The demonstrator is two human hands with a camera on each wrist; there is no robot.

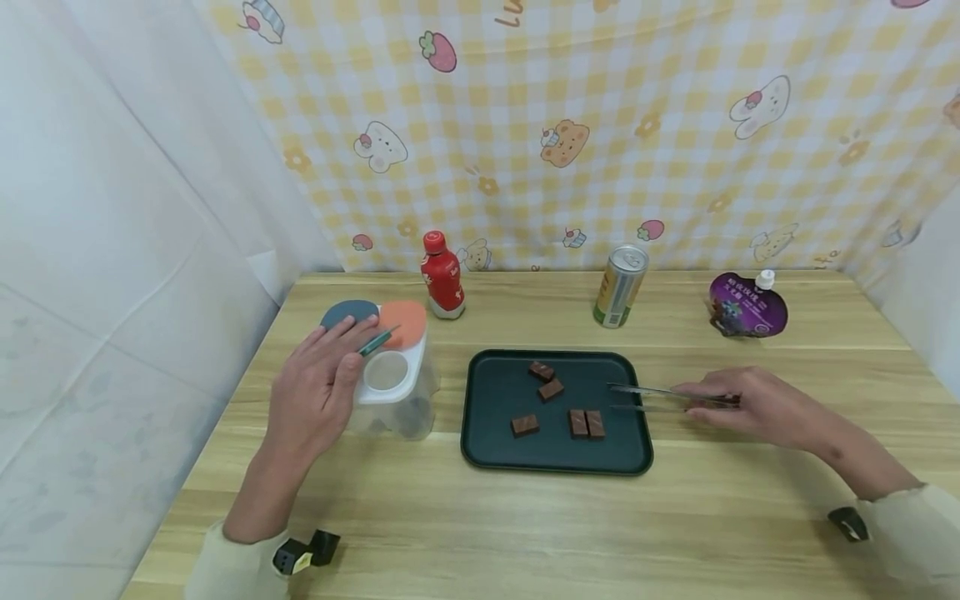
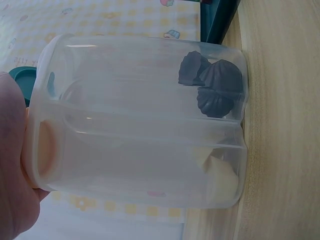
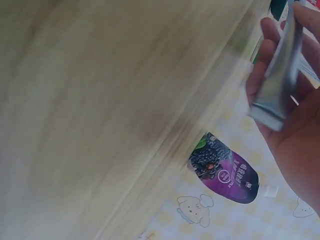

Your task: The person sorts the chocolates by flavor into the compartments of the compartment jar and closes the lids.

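Tweezers were pinched at the rear end by the right hand, thumb and fingers pressed together round the metal; in the right wrist view the fingers were seen curled against the blade. Long axis ran roughly left-right across the table, tips pointed left, spread apart over the right edge of the tray, near but not touching the chocolates. Five brown pieces were lying in the tray: two upper, one lower left, two side by side touching. Left hand was laid on the jar lid, fingers relaxed and close together, resting on the grey flap. The jar was clear, two-compartment; dark ridged pieces were held in one half, pale pieces in the other. Bottle, can and pouch stood along the back edge.
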